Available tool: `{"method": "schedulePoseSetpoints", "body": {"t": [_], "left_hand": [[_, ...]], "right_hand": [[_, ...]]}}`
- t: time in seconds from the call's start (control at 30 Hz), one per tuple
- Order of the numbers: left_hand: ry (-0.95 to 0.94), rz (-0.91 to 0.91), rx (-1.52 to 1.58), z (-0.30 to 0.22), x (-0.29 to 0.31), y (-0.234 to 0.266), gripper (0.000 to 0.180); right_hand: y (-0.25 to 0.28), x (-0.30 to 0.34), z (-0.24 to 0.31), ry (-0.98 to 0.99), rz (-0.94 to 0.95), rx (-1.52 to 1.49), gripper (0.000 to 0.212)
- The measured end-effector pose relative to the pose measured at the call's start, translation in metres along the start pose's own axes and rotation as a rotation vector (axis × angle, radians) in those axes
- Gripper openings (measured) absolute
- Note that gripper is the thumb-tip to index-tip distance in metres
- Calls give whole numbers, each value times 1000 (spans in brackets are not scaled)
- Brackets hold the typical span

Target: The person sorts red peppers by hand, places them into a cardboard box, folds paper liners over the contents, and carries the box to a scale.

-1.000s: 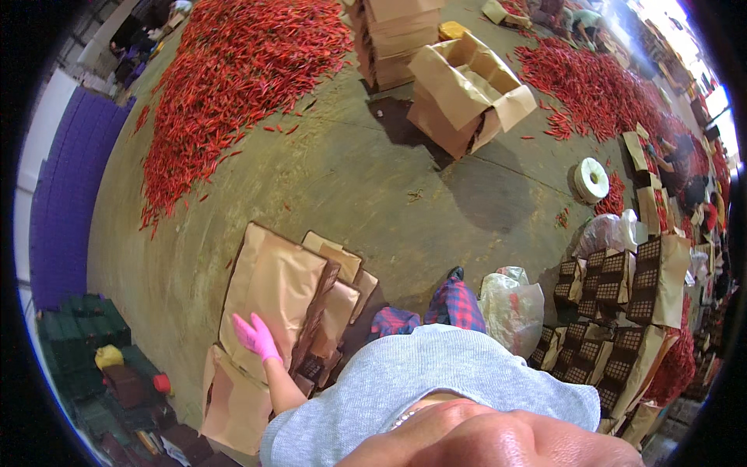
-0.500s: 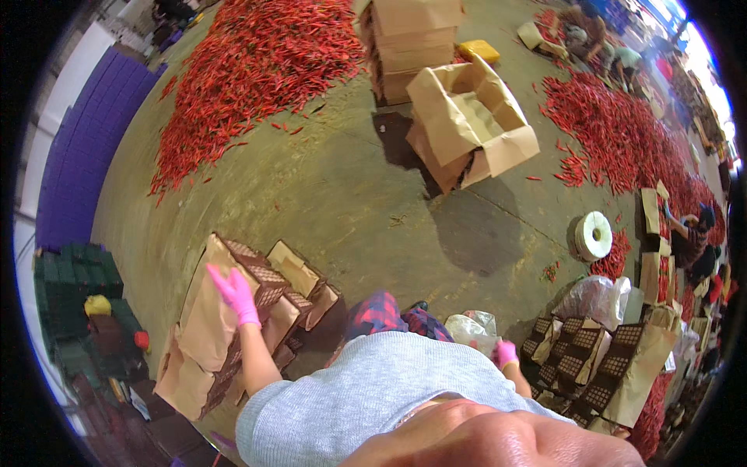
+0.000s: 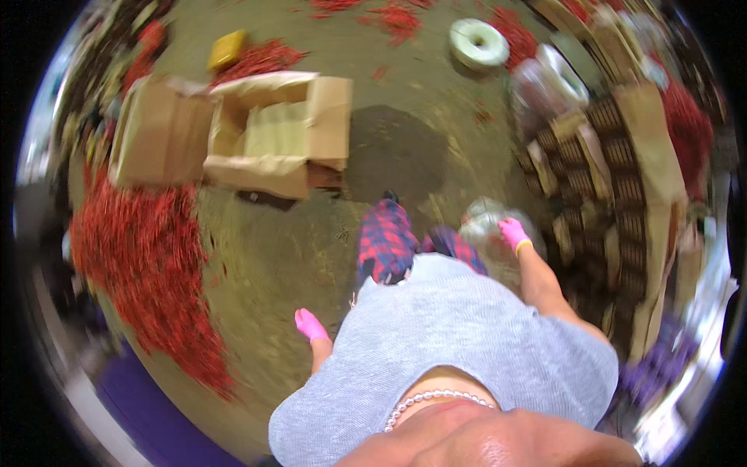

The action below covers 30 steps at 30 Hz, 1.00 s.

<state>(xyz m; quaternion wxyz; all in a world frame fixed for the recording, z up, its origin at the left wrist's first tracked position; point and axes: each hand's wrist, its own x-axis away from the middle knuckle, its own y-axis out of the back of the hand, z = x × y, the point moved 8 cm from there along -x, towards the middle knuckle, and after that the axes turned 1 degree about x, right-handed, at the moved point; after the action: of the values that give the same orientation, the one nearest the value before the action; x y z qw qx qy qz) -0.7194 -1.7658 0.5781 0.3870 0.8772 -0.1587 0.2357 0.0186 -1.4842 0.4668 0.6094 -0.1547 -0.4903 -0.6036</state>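
Observation:
My right hand [image 3: 513,234], in a pink glove, is closed on a clear plastic bag [image 3: 485,219] that hangs beside my legs. What the bag contains is too blurred to make out. My left hand [image 3: 312,324], also gloved in pink, hangs low at my left side above the concrete floor [image 3: 280,257]. Nothing shows in it, and its loosely extended fingers are a little blurred. Close to my right arm stand stacked brown crates [image 3: 611,159] with slotted sides and brown paper linings.
Ahead to the left is a paper-lined box [image 3: 328,117] beside a brown paper-covered stack [image 3: 159,140]. Red chillies [image 3: 144,265] lie heaped at left. A white ring-shaped roll [image 3: 478,43] and a yellow bundle [image 3: 226,50] sit farther off. Purple stacks [image 3: 156,409] line the lower left.
My view has swung to the right. My left hand has come off the paper-covered crates, which are now out of view. The plastic bag is still in my right hand.

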Motion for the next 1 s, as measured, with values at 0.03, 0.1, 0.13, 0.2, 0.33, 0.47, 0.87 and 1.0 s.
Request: {"method": "schedulePoseSetpoints", "body": {"t": [0.03,0.1,0.13,0.2,0.33,0.47,0.87,1.0], "left_hand": [[-126,7,-75,-47,-9,-27,50],[-364,123,-145,-140,-19,-76,47],[-354,258,22,-187,-24,-115,45],[-394,514,86,-292,-4,-205,44],[-552,843,-115,-437,48,-357,43],[-463,994,-306,-487,80,-474,41],[-408,1124,-802,-539,64,-634,32],[-604,1222,-1173,-593,52,-702,16]], "right_hand": [[2,9,-8,-160,-11,-147,18],[3,67,-18,-345,-41,-309,12],[2,81,-36,-413,-65,-346,12],[-14,102,-81,-523,-87,-483,14],[-68,117,-77,-704,-86,-549,16],[-119,66,-42,-723,79,-845,16],[83,-129,180,-459,-283,-917,14],[149,-168,233,-372,-429,-970,12]]}}
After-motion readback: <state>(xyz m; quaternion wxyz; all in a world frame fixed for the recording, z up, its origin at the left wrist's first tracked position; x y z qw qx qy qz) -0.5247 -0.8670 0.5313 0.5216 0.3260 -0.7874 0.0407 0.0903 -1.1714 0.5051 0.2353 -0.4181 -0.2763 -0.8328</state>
